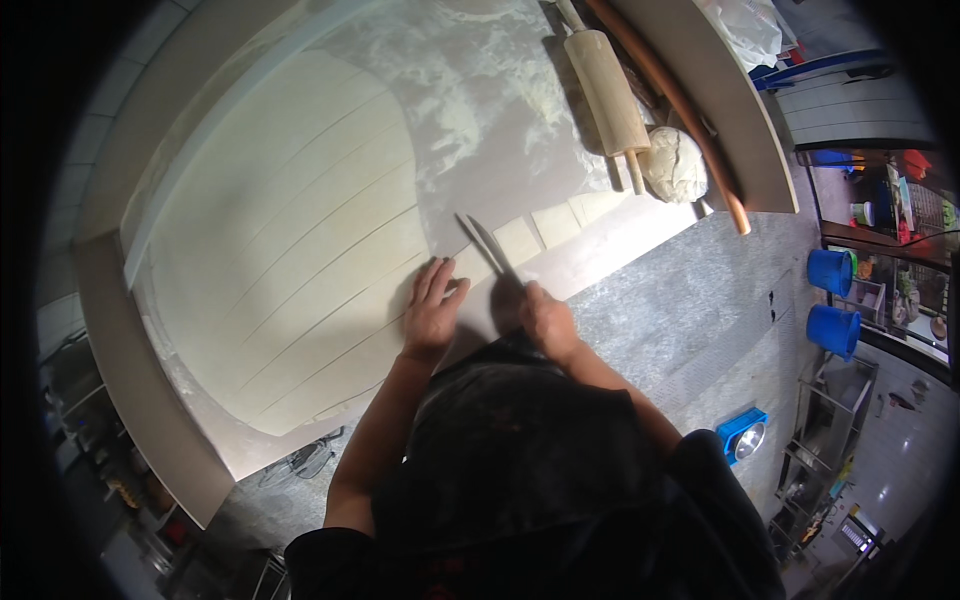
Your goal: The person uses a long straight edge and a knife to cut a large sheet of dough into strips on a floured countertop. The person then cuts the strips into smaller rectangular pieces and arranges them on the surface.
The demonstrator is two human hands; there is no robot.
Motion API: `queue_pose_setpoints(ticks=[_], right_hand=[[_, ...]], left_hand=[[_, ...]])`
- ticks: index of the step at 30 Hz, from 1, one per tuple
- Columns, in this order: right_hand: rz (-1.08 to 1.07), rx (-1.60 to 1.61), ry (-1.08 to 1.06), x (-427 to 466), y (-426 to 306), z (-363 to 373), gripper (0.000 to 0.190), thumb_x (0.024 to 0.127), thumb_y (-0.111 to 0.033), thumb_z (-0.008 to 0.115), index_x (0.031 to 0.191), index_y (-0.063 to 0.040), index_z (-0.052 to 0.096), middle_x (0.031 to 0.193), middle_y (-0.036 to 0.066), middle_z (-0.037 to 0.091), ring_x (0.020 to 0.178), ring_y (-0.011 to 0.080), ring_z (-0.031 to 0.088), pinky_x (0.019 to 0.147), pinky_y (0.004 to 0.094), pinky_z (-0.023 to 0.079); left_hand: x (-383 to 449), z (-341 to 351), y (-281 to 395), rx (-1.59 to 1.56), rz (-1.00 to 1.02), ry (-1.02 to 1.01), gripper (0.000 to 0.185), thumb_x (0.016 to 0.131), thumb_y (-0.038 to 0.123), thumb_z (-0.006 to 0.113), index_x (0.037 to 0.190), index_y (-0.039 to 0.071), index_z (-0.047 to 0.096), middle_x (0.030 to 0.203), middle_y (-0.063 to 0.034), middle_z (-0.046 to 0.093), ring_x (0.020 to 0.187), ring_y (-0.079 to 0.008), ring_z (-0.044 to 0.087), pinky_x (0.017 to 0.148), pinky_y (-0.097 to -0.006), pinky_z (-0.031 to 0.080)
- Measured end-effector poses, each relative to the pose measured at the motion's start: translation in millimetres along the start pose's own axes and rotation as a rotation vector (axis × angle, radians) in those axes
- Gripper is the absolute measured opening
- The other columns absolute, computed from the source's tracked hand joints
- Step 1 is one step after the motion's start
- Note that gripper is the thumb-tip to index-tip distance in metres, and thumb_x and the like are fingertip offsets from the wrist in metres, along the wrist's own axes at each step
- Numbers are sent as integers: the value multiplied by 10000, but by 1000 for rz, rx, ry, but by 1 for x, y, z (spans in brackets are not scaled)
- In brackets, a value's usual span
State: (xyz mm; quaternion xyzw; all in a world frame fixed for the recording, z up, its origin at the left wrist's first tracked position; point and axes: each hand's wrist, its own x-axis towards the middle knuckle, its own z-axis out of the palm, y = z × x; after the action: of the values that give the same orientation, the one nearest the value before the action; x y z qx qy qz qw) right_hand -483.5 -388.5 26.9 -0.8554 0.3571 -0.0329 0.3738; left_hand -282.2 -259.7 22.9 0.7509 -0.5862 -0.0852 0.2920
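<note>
My right hand (549, 319) grips the handle of a knife (491, 244), its blade pointing away from me beside the strip of dough. A large rolled sheet of dough (300, 225) covers the left of the floured board, with several long, roughly parallel cuts across it. My left hand (433, 304) rests at the sheet's right edge near the front, fingers somewhat apart. Right of the blade, cut dough pieces (517, 240) lie in a row along the front edge, some with gaps between them. Whether the blade touches the dough is unclear.
A wooden rolling pin (607, 94) lies at the back right, beside a ball of dough (675, 165) and a long brown rod (675, 97). Raised boards (150, 382) border the work surface (487, 165). Blue buckets (832, 332) and a blue scale with a metal bowl (748, 440) stand farther right.
</note>
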Motion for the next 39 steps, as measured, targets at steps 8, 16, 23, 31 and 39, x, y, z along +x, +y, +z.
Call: queue_pose_setpoints(ticks=[8, 16, 23, 31, 39], right_hand=[[16, -82, 22, 1, -8, 9, 137, 916, -119, 508, 1012, -29, 472, 857, 247, 630, 707, 454, 619, 620, 528, 501], [78, -271, -19, 4, -18, 17, 181, 943, -129, 434, 1074, -17, 488, 865, 234, 641, 725, 434, 643, 640, 512, 530], [121, -280, -23, 5, -13, 23, 218, 971, -154, 408, 1114, -13, 491, 856, 235, 642, 730, 439, 631, 636, 513, 516], [83, -286, 10, 19, -16, 8, 156, 919, -115, 490, 1048, -30, 469, 824, 218, 637, 674, 425, 633, 590, 517, 513], [111, 142, 200, 12, 4, -42, 170, 955, -119, 531, 1039, 27, 505, 764, 271, 615, 668, 463, 602, 584, 492, 480]], left_hand=[[-12, 3, -6, 56, -31, -32, 347, 868, 56, 529, 1160, 145, 694, 1404, -123, 518, 1345, -325, 437, 1130, -543, 297], [-11, 5, -11, 48, -43, -29, 309, 901, 111, 551, 1168, 167, 695, 1416, -108, 507, 1348, -313, 436, 1146, -543, 267], [-11, 1, -9, 67, -50, -70, 283, 911, 141, 561, 1151, 182, 706, 1408, -97, 516, 1346, -305, 436, 1141, -556, 261], [-7, -5, -5, 126, -33, -84, 281, 901, 133, 580, 1146, 182, 709, 1390, -86, 532, 1332, -299, 445, 1132, -548, 275], [52, -9, 3, -196, -175, 39, 277, 844, 24, 639, 1120, 8, 618, 1127, -151, 599, 1044, -358, 573, 900, -413, 477]])
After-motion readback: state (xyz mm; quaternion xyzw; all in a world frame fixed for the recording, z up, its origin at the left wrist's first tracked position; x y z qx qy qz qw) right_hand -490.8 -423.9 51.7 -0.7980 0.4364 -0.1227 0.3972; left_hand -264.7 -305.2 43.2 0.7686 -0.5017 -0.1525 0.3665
